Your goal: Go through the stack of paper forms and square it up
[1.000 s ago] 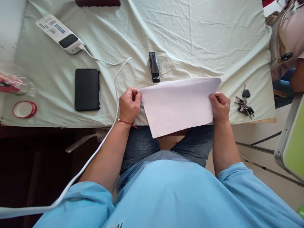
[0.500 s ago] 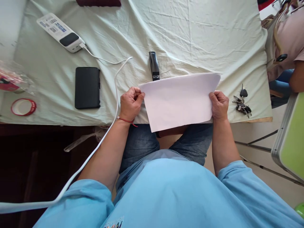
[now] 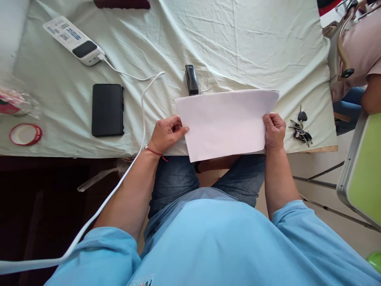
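White paper (image 3: 226,125), blank on the face I see, spans the gap between my hands at the table's front edge. My left hand (image 3: 169,133) pinches its left edge between thumb and fingers. On the opposite side, my right hand (image 3: 274,128) grips the right edge with the thumb on top. Just beyond the paper's far edge lies a black stapler (image 3: 191,79), its near end hidden under the sheet. Whether the paper is one sheet or a thin stack I cannot tell.
Left of my hands lie a black case (image 3: 107,110), a white power bank (image 3: 73,39) with a white cable (image 3: 143,115), and a red tape roll (image 3: 38,135). Keys (image 3: 302,129) lie at right. Another person (image 3: 361,51) sits beyond, near a green table (image 3: 364,174).
My left hand has slid down the paper's left edge, toward me. The paper has shifted slightly away and covers more of the stapler. My right hand keeps its grip.
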`<move>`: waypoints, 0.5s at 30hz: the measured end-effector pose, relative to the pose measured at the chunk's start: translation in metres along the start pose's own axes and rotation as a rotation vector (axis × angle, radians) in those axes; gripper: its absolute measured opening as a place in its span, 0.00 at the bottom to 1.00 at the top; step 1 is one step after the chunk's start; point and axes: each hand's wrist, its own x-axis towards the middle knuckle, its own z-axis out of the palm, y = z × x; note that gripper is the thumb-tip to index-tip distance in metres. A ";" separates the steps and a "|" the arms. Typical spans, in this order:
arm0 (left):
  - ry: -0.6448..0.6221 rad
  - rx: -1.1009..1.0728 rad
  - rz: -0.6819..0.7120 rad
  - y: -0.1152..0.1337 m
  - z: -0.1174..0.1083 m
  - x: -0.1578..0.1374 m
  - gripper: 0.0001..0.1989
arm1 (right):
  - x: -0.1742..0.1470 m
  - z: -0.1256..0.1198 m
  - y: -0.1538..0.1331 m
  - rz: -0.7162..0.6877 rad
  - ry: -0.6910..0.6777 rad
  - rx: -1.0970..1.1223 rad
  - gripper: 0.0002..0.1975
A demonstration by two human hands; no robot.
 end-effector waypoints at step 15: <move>0.001 -0.055 0.008 -0.005 -0.001 -0.001 0.19 | -0.002 0.001 -0.001 -0.008 -0.041 -0.040 0.36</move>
